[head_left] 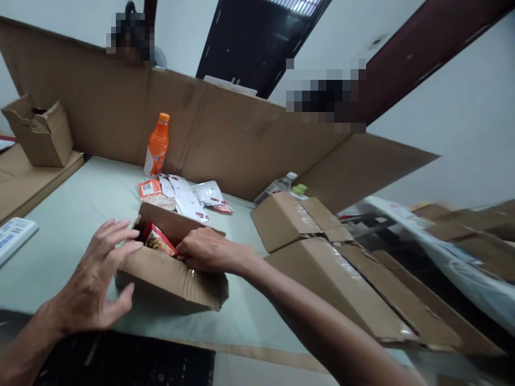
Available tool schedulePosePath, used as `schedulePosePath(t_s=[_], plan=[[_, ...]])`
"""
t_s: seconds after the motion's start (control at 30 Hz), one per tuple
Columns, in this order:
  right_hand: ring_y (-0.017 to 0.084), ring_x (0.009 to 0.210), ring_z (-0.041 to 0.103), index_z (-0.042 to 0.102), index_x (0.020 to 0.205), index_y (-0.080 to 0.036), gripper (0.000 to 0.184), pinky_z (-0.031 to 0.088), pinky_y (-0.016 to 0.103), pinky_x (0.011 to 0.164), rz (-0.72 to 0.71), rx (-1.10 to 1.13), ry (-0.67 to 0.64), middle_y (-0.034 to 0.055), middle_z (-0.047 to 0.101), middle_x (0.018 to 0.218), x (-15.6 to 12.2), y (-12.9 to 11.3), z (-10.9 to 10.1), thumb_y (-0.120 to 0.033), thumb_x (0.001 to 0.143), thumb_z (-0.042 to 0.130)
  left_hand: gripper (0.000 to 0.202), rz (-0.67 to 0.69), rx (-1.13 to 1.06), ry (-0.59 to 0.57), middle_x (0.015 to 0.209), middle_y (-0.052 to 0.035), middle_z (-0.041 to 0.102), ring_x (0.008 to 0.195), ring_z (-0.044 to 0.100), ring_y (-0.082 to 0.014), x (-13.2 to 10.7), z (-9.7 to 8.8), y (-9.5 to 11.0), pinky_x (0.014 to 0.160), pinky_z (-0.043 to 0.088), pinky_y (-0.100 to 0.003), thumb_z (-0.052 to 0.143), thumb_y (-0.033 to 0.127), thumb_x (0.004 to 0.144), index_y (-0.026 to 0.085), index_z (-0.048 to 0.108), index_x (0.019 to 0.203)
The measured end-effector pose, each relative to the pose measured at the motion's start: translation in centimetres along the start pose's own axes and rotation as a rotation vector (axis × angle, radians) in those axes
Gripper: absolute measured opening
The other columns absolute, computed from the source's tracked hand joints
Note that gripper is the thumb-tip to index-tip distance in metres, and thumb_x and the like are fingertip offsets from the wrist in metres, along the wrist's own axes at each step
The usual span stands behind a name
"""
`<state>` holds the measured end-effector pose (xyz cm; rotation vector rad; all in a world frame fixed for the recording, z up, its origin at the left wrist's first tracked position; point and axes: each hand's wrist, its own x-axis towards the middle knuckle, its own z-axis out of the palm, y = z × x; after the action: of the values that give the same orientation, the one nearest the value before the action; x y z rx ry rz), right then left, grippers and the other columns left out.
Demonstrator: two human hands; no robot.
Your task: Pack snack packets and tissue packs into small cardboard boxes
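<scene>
A small open cardboard box (173, 281) lies on the pale green tabletop (72, 214) in front of me. My left hand (96, 273) rests against the box's left side, fingers spread and flat on the cardboard. My right hand (207, 251) reaches into the box from the right, fingers pinched on a red snack packet (159, 241) that sticks up inside it. Behind the box lies a loose heap of white and red packets (183, 195).
An orange drink bottle (156, 146) stands by a tall cardboard wall (241, 134). Flattened taped cartons (330, 257) lie to the right, with two bottles (281, 185) behind them. Another small box (40, 131) sits far left, and a white pack (14, 236) at the left edge.
</scene>
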<state>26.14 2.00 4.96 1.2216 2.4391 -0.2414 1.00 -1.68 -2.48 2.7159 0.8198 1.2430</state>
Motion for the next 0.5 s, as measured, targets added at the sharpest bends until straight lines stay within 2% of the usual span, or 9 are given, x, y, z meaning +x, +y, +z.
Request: schedulePosePath(t_s=[0.1,0.17,0.23,0.33,0.43,0.5], plan=[[0.019,0.081,0.072,0.081,0.097,-0.021,0.023,0.035,0.028,0.062,-0.019,0.028,0.022,0.0073,0.082,0.096,0.4,0.3,0.0,-0.015,0.093,0.06,0.066,0.072,0.004,-0.209,0.143,-0.0154,0.061,0.138,0.055,-0.0336,1.9,-0.6,0.6,0.119,0.045,-0.054,0.058,0.014,0.083,0.018,0.046,0.148],[0.018,0.085,0.072,0.081,0.105,-0.025,0.026,0.039,0.027,0.067,-0.055,0.116,0.034,0.0045,0.082,0.101,0.2,1.0,0.2,-0.014,0.094,0.059,0.058,0.066,0.044,-0.341,0.129,-0.0141,0.069,0.121,0.064,-0.0331,3.1,-0.6,0.4,0.105,0.054,-0.049,0.062,0.015,0.079,0.018,0.056,0.137],[0.017,0.088,0.072,0.079,0.11,-0.026,0.03,0.043,0.026,0.072,-0.131,0.23,0.01,0.0023,0.082,0.107,-0.3,1.9,0.4,-0.012,0.097,0.056,0.05,0.035,0.093,-0.422,0.115,-0.0118,0.071,0.104,0.067,-0.0323,3.8,-0.6,0.1,0.093,0.057,-0.048,0.066,0.015,0.076,0.02,0.061,0.126],[0.015,0.089,0.07,0.078,0.106,-0.023,0.035,0.048,0.024,0.077,-0.297,0.374,-0.081,0.0013,0.081,0.107,-1.0,2.6,0.7,-0.004,0.096,0.051,0.048,0.018,0.124,-0.469,0.109,-0.0084,0.069,0.098,0.066,-0.0305,3.8,-0.9,-0.2,0.09,0.055,-0.047,0.069,0.017,0.079,0.024,0.06,0.125],[0.014,0.087,0.069,0.077,0.101,-0.02,0.039,0.05,0.024,0.08,-0.386,0.426,-0.135,0.0015,0.08,0.101,-1.6,2.4,0.8,0.006,0.086,0.051,0.059,0.026,0.109,-0.485,0.123,-0.0085,0.068,0.103,0.068,-0.0294,3.6,-1.1,-0.7,0.088,0.055,-0.04,0.071,0.018,0.077,0.027,0.058,0.133],[0.014,0.088,0.07,0.077,0.102,-0.019,0.04,0.052,0.025,0.082,-0.415,0.473,-0.118,0.0026,0.081,0.102,-2.5,2.5,0.8,0.007,0.085,0.051,0.061,0.049,0.115,-0.499,0.132,-0.0102,0.068,0.107,0.07,-0.0302,3.9,-1.1,-1.1,0.084,0.054,-0.038,0.073,0.018,0.074,0.026,0.06,0.133]])
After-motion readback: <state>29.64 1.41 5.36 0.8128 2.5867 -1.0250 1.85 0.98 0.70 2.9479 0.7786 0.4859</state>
